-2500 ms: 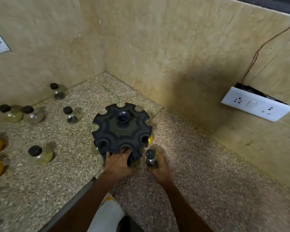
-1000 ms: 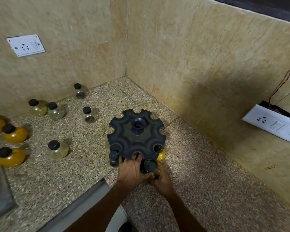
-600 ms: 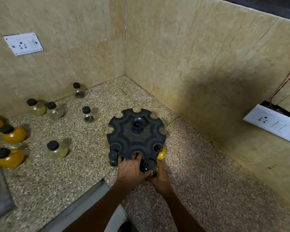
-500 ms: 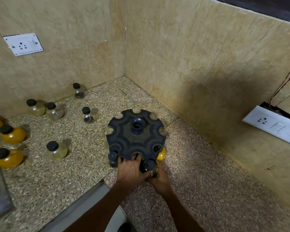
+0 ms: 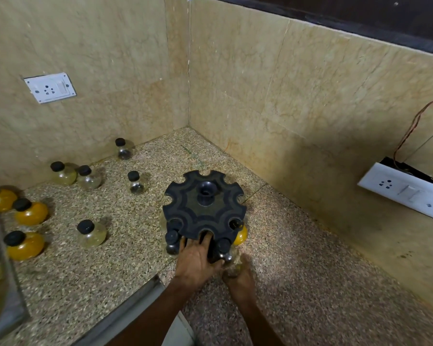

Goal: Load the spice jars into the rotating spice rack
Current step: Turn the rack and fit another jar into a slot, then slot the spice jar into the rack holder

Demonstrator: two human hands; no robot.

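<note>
A black rotating spice rack (image 5: 204, 211) with notched slots stands on the speckled counter (image 5: 298, 258) near the corner. My left hand (image 5: 195, 258) grips its near edge, fingers reaching into a front notch. My right hand (image 5: 238, 270) holds a clear black-capped jar (image 5: 224, 248) at the rack's front-right slot. A dark-capped jar (image 5: 172, 242) sits at the front-left slot and a yellow jar (image 5: 240, 234) at the right slot. Several loose jars stand to the left, among them a clear one (image 5: 91, 233) and a yellow one (image 5: 24, 244).
Tiled walls close the corner behind and to the right of the rack. A socket plate (image 5: 50, 87) is on the left wall and a switchboard (image 5: 408, 191) with a loose wire on the right wall. A metal edge (image 5: 125, 310) runs along the counter's front.
My right hand has brought the clear jar from beside the rack up against the front-right slot. The head view has shifted, showing more of the left counter. My left hand stays on the rack.
</note>
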